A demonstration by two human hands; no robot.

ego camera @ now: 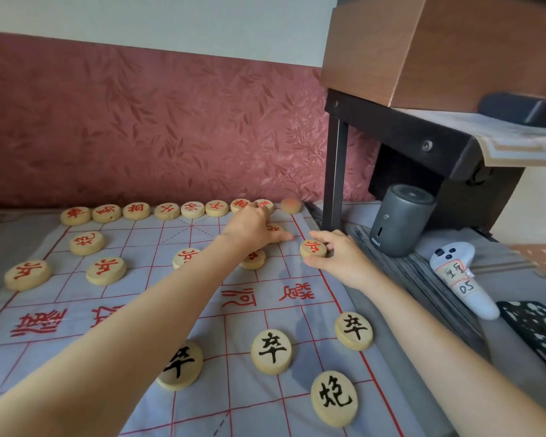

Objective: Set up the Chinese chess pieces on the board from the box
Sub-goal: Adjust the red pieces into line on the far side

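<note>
Red soldier disc (313, 248) lies flat on the right edge line of the cloth board (133, 298), in the far half. The right hand (344, 260) pinches its rim, fingers on the far-right side, thumb on the near side. It looks like a small wooden disc: light, stiff, smooth-faced, not fragile. Best taken by the rim and lifted, since dragging it may wrinkle the soft cloth. The left hand (251, 230) reaches across and lies over a half-hidden red piece (274, 228) just beside; can't tell if its fingers grip anything. Red back row (167, 211) lines the far edge, black pieces (271, 351) sit on the near side. Off-board right: grey cylinder device (397, 219), white labelled controller (460, 279). Box not in view.
</note>
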